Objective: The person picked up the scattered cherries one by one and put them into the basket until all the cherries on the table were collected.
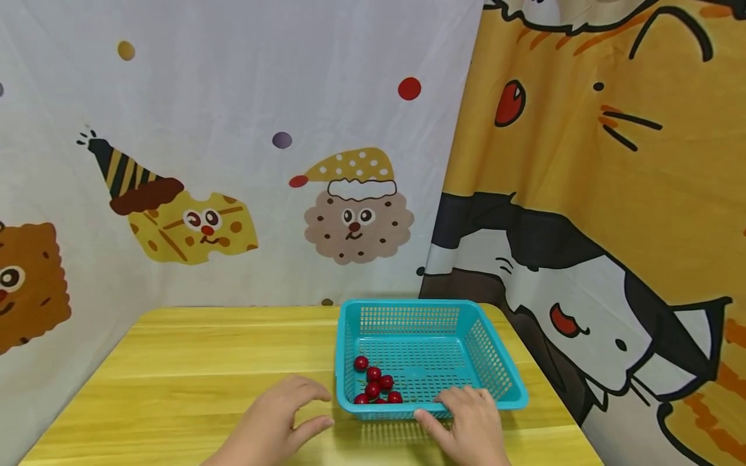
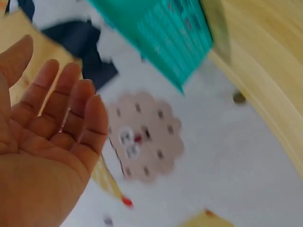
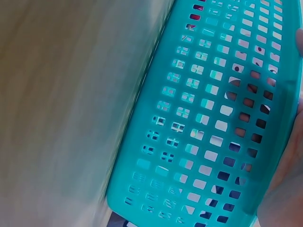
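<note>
A turquoise plastic basket [image 1: 428,408] with a latticed wall stands on the wooden table. Several dark red cherries [image 1: 373,374] lie in its front left corner. My right hand [image 1: 469,424] grips the front rim, fingers over the inside and thumb at the outer side. In the right wrist view the hand [image 3: 284,184] shows only at the right edge, beside the basket wall [image 3: 194,118]. My left hand [image 1: 285,414] is held just left of the basket's front corner, thumb and fingers apart with nothing between them. The left wrist view shows its palm [image 2: 42,165] and loosely bent fingers.
The yellow wood-grain table [image 1: 233,356] extends to the left of the basket. Behind it hangs a pale curtain [image 1: 233,97] with cartoon food prints, and on the right an orange cloth [image 1: 553,162] printed with cartoon cats.
</note>
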The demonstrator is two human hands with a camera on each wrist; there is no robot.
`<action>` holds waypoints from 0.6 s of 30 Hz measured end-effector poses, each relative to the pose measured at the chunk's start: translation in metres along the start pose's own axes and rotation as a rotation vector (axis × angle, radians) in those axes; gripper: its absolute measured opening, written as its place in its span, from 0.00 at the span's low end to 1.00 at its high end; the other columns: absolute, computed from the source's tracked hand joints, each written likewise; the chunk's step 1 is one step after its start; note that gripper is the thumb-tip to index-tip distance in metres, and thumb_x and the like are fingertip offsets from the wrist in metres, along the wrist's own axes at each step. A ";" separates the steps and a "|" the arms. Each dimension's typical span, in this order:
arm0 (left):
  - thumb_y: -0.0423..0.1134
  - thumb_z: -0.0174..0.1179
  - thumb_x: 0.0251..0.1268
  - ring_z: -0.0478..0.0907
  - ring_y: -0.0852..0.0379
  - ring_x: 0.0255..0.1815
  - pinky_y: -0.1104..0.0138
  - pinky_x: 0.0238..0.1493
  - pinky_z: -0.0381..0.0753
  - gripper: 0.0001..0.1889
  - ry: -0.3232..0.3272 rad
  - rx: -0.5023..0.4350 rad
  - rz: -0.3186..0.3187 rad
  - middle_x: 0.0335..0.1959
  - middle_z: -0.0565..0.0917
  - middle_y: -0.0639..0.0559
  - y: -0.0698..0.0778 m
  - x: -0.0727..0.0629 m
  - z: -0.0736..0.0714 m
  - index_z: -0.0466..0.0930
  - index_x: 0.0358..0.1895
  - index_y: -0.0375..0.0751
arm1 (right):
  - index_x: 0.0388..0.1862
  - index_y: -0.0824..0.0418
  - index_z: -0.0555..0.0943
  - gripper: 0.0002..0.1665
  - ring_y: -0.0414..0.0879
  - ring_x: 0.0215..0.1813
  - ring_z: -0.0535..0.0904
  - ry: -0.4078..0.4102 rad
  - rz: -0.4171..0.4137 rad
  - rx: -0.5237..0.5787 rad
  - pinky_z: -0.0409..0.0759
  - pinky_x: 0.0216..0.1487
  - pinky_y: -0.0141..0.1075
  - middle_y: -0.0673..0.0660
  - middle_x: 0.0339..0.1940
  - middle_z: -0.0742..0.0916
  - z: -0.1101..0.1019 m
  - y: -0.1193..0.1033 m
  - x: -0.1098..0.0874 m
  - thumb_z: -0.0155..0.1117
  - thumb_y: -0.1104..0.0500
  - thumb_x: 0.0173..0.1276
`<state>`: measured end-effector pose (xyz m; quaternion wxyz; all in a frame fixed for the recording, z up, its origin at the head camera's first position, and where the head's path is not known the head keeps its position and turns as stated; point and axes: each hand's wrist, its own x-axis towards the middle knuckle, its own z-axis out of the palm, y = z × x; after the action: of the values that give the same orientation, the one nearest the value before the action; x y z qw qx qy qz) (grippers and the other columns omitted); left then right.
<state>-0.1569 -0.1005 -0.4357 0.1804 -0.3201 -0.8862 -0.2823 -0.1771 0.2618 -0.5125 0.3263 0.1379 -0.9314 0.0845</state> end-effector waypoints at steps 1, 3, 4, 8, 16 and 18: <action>0.52 0.73 0.70 0.83 0.65 0.49 0.65 0.47 0.88 0.10 0.032 0.009 -0.048 0.48 0.86 0.71 -0.003 -0.004 -0.003 0.87 0.50 0.61 | 0.30 0.38 0.86 0.20 0.36 0.34 0.79 -0.001 -0.002 0.000 0.73 0.40 0.38 0.38 0.31 0.87 0.000 0.001 0.000 0.76 0.27 0.60; 0.50 0.76 0.65 0.82 0.67 0.48 0.67 0.45 0.88 0.12 0.091 0.023 -0.138 0.48 0.86 0.72 -0.007 -0.010 -0.008 0.87 0.50 0.63 | 0.31 0.39 0.87 0.20 0.37 0.35 0.80 -0.005 0.000 0.001 0.74 0.40 0.39 0.38 0.31 0.88 -0.002 0.001 0.001 0.76 0.27 0.60; 0.49 0.77 0.64 0.82 0.67 0.48 0.67 0.44 0.87 0.13 0.113 0.026 -0.178 0.48 0.85 0.73 -0.009 -0.013 -0.011 0.87 0.50 0.64 | 0.31 0.39 0.87 0.20 0.37 0.35 0.80 -0.011 0.005 0.001 0.74 0.41 0.39 0.38 0.32 0.88 -0.003 0.001 0.001 0.75 0.27 0.61; 0.47 0.80 0.60 0.82 0.65 0.49 0.68 0.43 0.87 0.16 0.173 0.053 -0.261 0.49 0.87 0.72 -0.018 -0.021 -0.016 0.88 0.49 0.63 | 0.32 0.39 0.87 0.20 0.38 0.37 0.81 -0.051 0.028 0.009 0.75 0.43 0.41 0.38 0.33 0.88 -0.007 0.002 0.001 0.75 0.27 0.62; 0.47 0.80 0.61 0.84 0.54 0.54 0.65 0.40 0.88 0.19 0.167 0.084 -0.322 0.57 0.88 0.59 -0.040 -0.033 -0.025 0.89 0.55 0.54 | 0.45 0.40 0.88 0.19 0.40 0.48 0.85 -0.307 0.138 0.192 0.78 0.53 0.45 0.36 0.43 0.89 -0.026 0.009 0.006 0.71 0.31 0.69; 0.48 0.79 0.61 0.84 0.51 0.58 0.58 0.47 0.89 0.21 0.144 0.106 -0.336 0.59 0.88 0.56 -0.047 -0.035 -0.028 0.88 0.57 0.52 | 0.50 0.43 0.88 0.20 0.43 0.52 0.86 -0.383 0.172 0.280 0.81 0.55 0.47 0.39 0.48 0.90 -0.035 0.013 0.009 0.69 0.32 0.72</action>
<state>-0.1586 -0.1636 -0.4497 0.2104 -0.1363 -0.9256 -0.2835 -0.1677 0.2811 -0.4806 0.1131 0.1156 -0.9637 0.2125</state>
